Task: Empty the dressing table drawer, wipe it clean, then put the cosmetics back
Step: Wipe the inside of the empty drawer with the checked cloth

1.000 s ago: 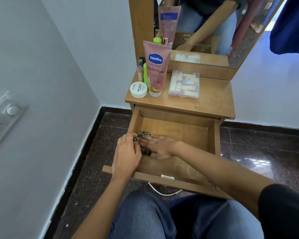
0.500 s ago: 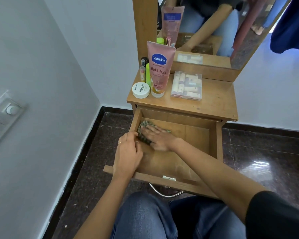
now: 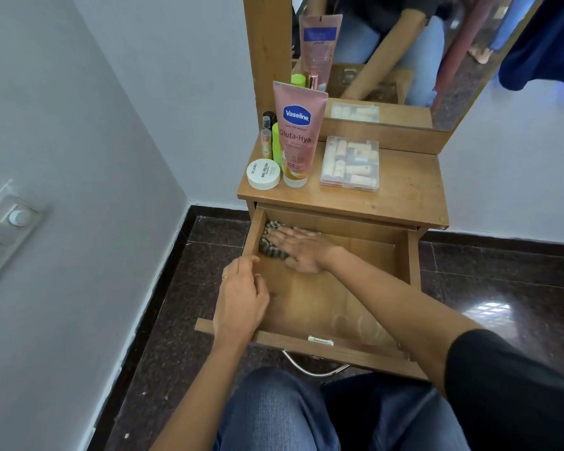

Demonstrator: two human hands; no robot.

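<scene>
The wooden drawer (image 3: pixel 339 307) of the dressing table is pulled out, and I see only the cloth inside it. My right hand (image 3: pixel 302 250) lies flat, palm down, pressing a dark patterned cloth (image 3: pixel 269 244) into the drawer's back left corner. My left hand (image 3: pixel 241 301) grips the drawer's left side wall near the front. On the table top (image 3: pixel 404 196) stand a pink Vaseline tube (image 3: pixel 298 135), a white round nail polish remover tub (image 3: pixel 263 174), small slim bottles (image 3: pixel 267 138) and a clear box of small tubes (image 3: pixel 350 164).
A mirror (image 3: pixel 404 53) rises behind the table top. A white wall with a switch plate (image 3: pixel 4 229) is close on the left. Dark tiled floor (image 3: pixel 502 297) surrounds the table. My knees in blue jeans (image 3: pixel 306 415) sit just below the drawer front.
My right hand has slid the cloth from the drawer's left middle back into the far left corner. My left hand has kept its hold on the left wall.
</scene>
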